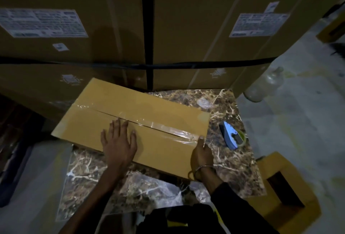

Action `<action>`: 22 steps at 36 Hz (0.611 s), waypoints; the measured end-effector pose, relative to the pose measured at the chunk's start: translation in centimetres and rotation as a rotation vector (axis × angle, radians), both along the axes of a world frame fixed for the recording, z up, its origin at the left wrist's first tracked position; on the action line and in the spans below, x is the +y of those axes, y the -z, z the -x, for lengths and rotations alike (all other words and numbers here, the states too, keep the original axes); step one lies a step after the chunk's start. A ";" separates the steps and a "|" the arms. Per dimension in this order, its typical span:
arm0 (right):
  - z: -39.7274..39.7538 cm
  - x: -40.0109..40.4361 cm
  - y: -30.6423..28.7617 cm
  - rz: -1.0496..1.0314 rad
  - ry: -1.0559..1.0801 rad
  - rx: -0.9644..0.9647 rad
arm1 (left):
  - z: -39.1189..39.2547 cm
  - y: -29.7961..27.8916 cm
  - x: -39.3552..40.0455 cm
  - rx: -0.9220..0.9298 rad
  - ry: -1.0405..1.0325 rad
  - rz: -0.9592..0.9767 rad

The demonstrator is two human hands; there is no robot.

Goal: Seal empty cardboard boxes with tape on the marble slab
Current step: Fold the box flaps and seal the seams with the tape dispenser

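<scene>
- Where the scene begins at the far left, a tall brown cardboard carton [71, 28] stands with a white printed label [42, 23] on its face; a second like carton [205, 28] stands to its right, a dark gap between them, and a black strap [130, 65] runs across both.
- In front of them a flat yellow-brown cardboard box [149, 107] lies on the brown white-veined marble slab [233, 159], its left end reaching past the slab's left edge.
- A strip of clear tape [168, 127] runs along the box's centre seam from left to right.
- The left hand [119, 140] lies flat on the near flap, fingers spread, fingertips at the seam.
- The right hand [202, 154] is at the box's right near edge, thumb pressing on the tape's right end; its other fingers are hidden over the side, so how they lie cannot be told. A thin metal bangle [203, 168] circles the wrist.
- To the right, apart from the box, a blue tape dispenser [232, 135] lies on the slab.
- Further right and far, a clear plastic bottle [265, 86] stands on the floor.
- At the near right, an open yellow-brown cardboard box [285, 187] sits beside the slab.
</scene>
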State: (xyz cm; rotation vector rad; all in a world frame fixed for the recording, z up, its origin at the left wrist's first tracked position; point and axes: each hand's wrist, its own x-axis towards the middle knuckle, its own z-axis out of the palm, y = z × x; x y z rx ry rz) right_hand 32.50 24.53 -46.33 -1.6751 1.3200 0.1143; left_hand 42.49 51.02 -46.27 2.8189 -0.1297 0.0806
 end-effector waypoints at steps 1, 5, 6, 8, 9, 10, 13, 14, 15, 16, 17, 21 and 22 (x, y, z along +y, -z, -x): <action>0.2 -0.3 0.0 -0.030 -0.027 -0.021 | 0.3 -0.1 -0.5 0.003 -0.016 0.016; 1.5 -3.9 0.7 -0.209 -0.220 -0.067 | 2.8 -0.9 -4.5 -0.015 0.098 0.110; 1.8 -5.0 1.1 -0.237 -0.231 -0.094 | 3.8 -1.1 -5.9 -0.029 0.185 0.136; 2.3 -7.4 1.6 -0.168 -0.239 -0.104 | 5.8 -1.4 -8.7 -0.042 0.376 0.175; 2.3 -8.5 1.2 -0.090 -0.270 -0.088 | 6.6 -1.4 -9.9 -0.046 0.462 0.173; 2.4 -9.9 1.2 0.010 -0.309 -0.067 | 7.3 -1.3 -11.0 -0.050 0.531 0.153; 2.4 -14.7 2.0 0.289 -0.350 0.005 | 8.4 -0.5 -13.1 0.000 0.608 0.059; 2.4 -16.3 2.7 0.379 -0.360 0.026 | 8.6 -0.3 -13.5 0.004 0.604 0.018; 2.4 -17.8 3.8 0.443 -0.377 0.057 | 8.7 -0.1 -13.9 -0.011 0.592 -0.022; 2.3 -19.3 5.1 0.486 -0.406 0.097 | 8.9 0.0 -14.1 -0.033 0.577 -0.046; 2.2 -20.5 6.5 0.516 -0.441 0.142 | 9.0 0.1 -14.3 -0.053 0.561 -0.050; 1.4 -23.1 8.3 0.567 -0.614 0.244 | 9.3 0.2 -14.7 -0.080 0.529 -0.055; 1.3 -23.3 8.3 0.563 -0.658 0.242 | 9.4 0.2 -14.7 -0.084 0.524 -0.055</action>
